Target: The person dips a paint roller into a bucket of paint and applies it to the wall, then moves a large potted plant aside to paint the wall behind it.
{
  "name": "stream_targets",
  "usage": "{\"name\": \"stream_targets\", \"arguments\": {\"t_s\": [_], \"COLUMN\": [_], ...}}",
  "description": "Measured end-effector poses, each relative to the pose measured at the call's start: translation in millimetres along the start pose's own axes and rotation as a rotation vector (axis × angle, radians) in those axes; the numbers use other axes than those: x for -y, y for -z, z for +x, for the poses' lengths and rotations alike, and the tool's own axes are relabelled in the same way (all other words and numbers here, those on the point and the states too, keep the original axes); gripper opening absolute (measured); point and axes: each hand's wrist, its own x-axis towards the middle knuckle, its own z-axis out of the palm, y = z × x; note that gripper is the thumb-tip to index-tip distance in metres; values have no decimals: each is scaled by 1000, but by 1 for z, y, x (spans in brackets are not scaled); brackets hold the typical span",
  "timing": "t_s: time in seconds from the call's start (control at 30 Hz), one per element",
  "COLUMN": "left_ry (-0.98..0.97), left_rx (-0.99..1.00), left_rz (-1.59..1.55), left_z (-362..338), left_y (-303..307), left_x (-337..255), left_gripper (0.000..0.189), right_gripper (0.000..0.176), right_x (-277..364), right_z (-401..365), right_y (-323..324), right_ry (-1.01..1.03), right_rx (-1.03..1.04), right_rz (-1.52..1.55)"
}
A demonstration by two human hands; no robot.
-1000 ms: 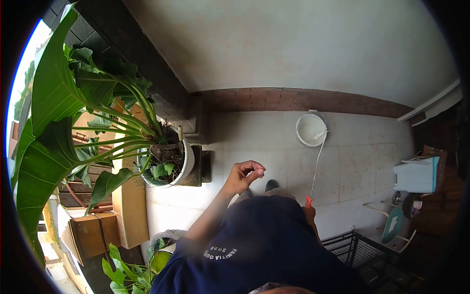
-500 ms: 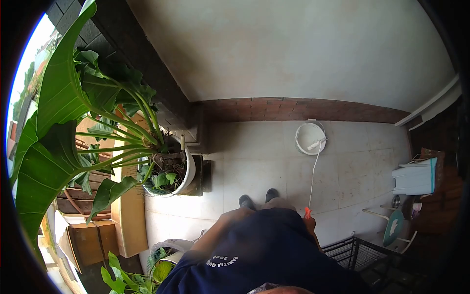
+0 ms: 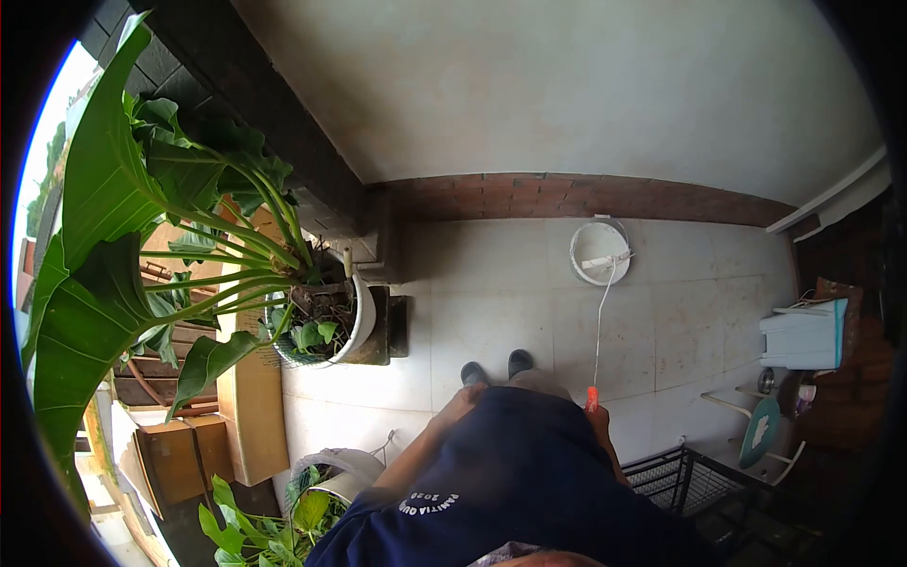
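Observation:
My left hand (image 3: pixel 461 401) hangs low against my navy shirt (image 3: pixel 529 472), just above my dark shoes (image 3: pixel 493 367); its fingers are too hidden to read. My right hand (image 3: pixel 599 422) shows only as a strip at the shirt's right edge. It is closed on the orange end (image 3: pixel 592 399) of a thin white rod or hose (image 3: pixel 599 321). This runs across the tiled floor into a white bucket (image 3: pixel 601 253) by the brick skirting.
A large-leaved plant in a white pot (image 3: pixel 360 317) stands on a dark stand at left, with cardboard boxes (image 3: pixel 250 406) beside it. Lower left there is a smaller potted plant (image 3: pixel 326 477). A black wire rack (image 3: pixel 690 477) is lower right, a white-and-teal container (image 3: pixel 803 335) at right.
My left hand, raised with pinched fingers a second ago, has dropped to my side. The right hand still holds the orange end; the view shifted slightly.

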Motion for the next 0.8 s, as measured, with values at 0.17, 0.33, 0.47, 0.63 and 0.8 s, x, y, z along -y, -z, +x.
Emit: {"name": "stream_targets", "arguments": {"t_s": [0.17, 0.33, 0.47, 0.63, 0.8], "left_ry": [108, -139, -69, 204, 83], "left_rx": [163, 110, 61, -84, -133], "left_rz": [70, 791, 1126, 829, 744], "left_z": [-12, 7, 10, 6, -22], "left_y": [-30, -24, -25, -22, -11], "left_x": [-59, -7, 22, -10, -46], "left_gripper": [50, 41, 40, 41, 35], "right_gripper": [41, 39, 36, 46, 56], "right_x": [5, 22, 44, 101, 106], "right_z": [14, 16, 24, -1, -38], "right_y": [14, 36, 43, 58, 40], "right_ry": [35, 267, 238, 101, 329], "right_rx": [58, 93, 160, 275, 112], "right_rz": [-19, 59, 125, 187, -36]}}
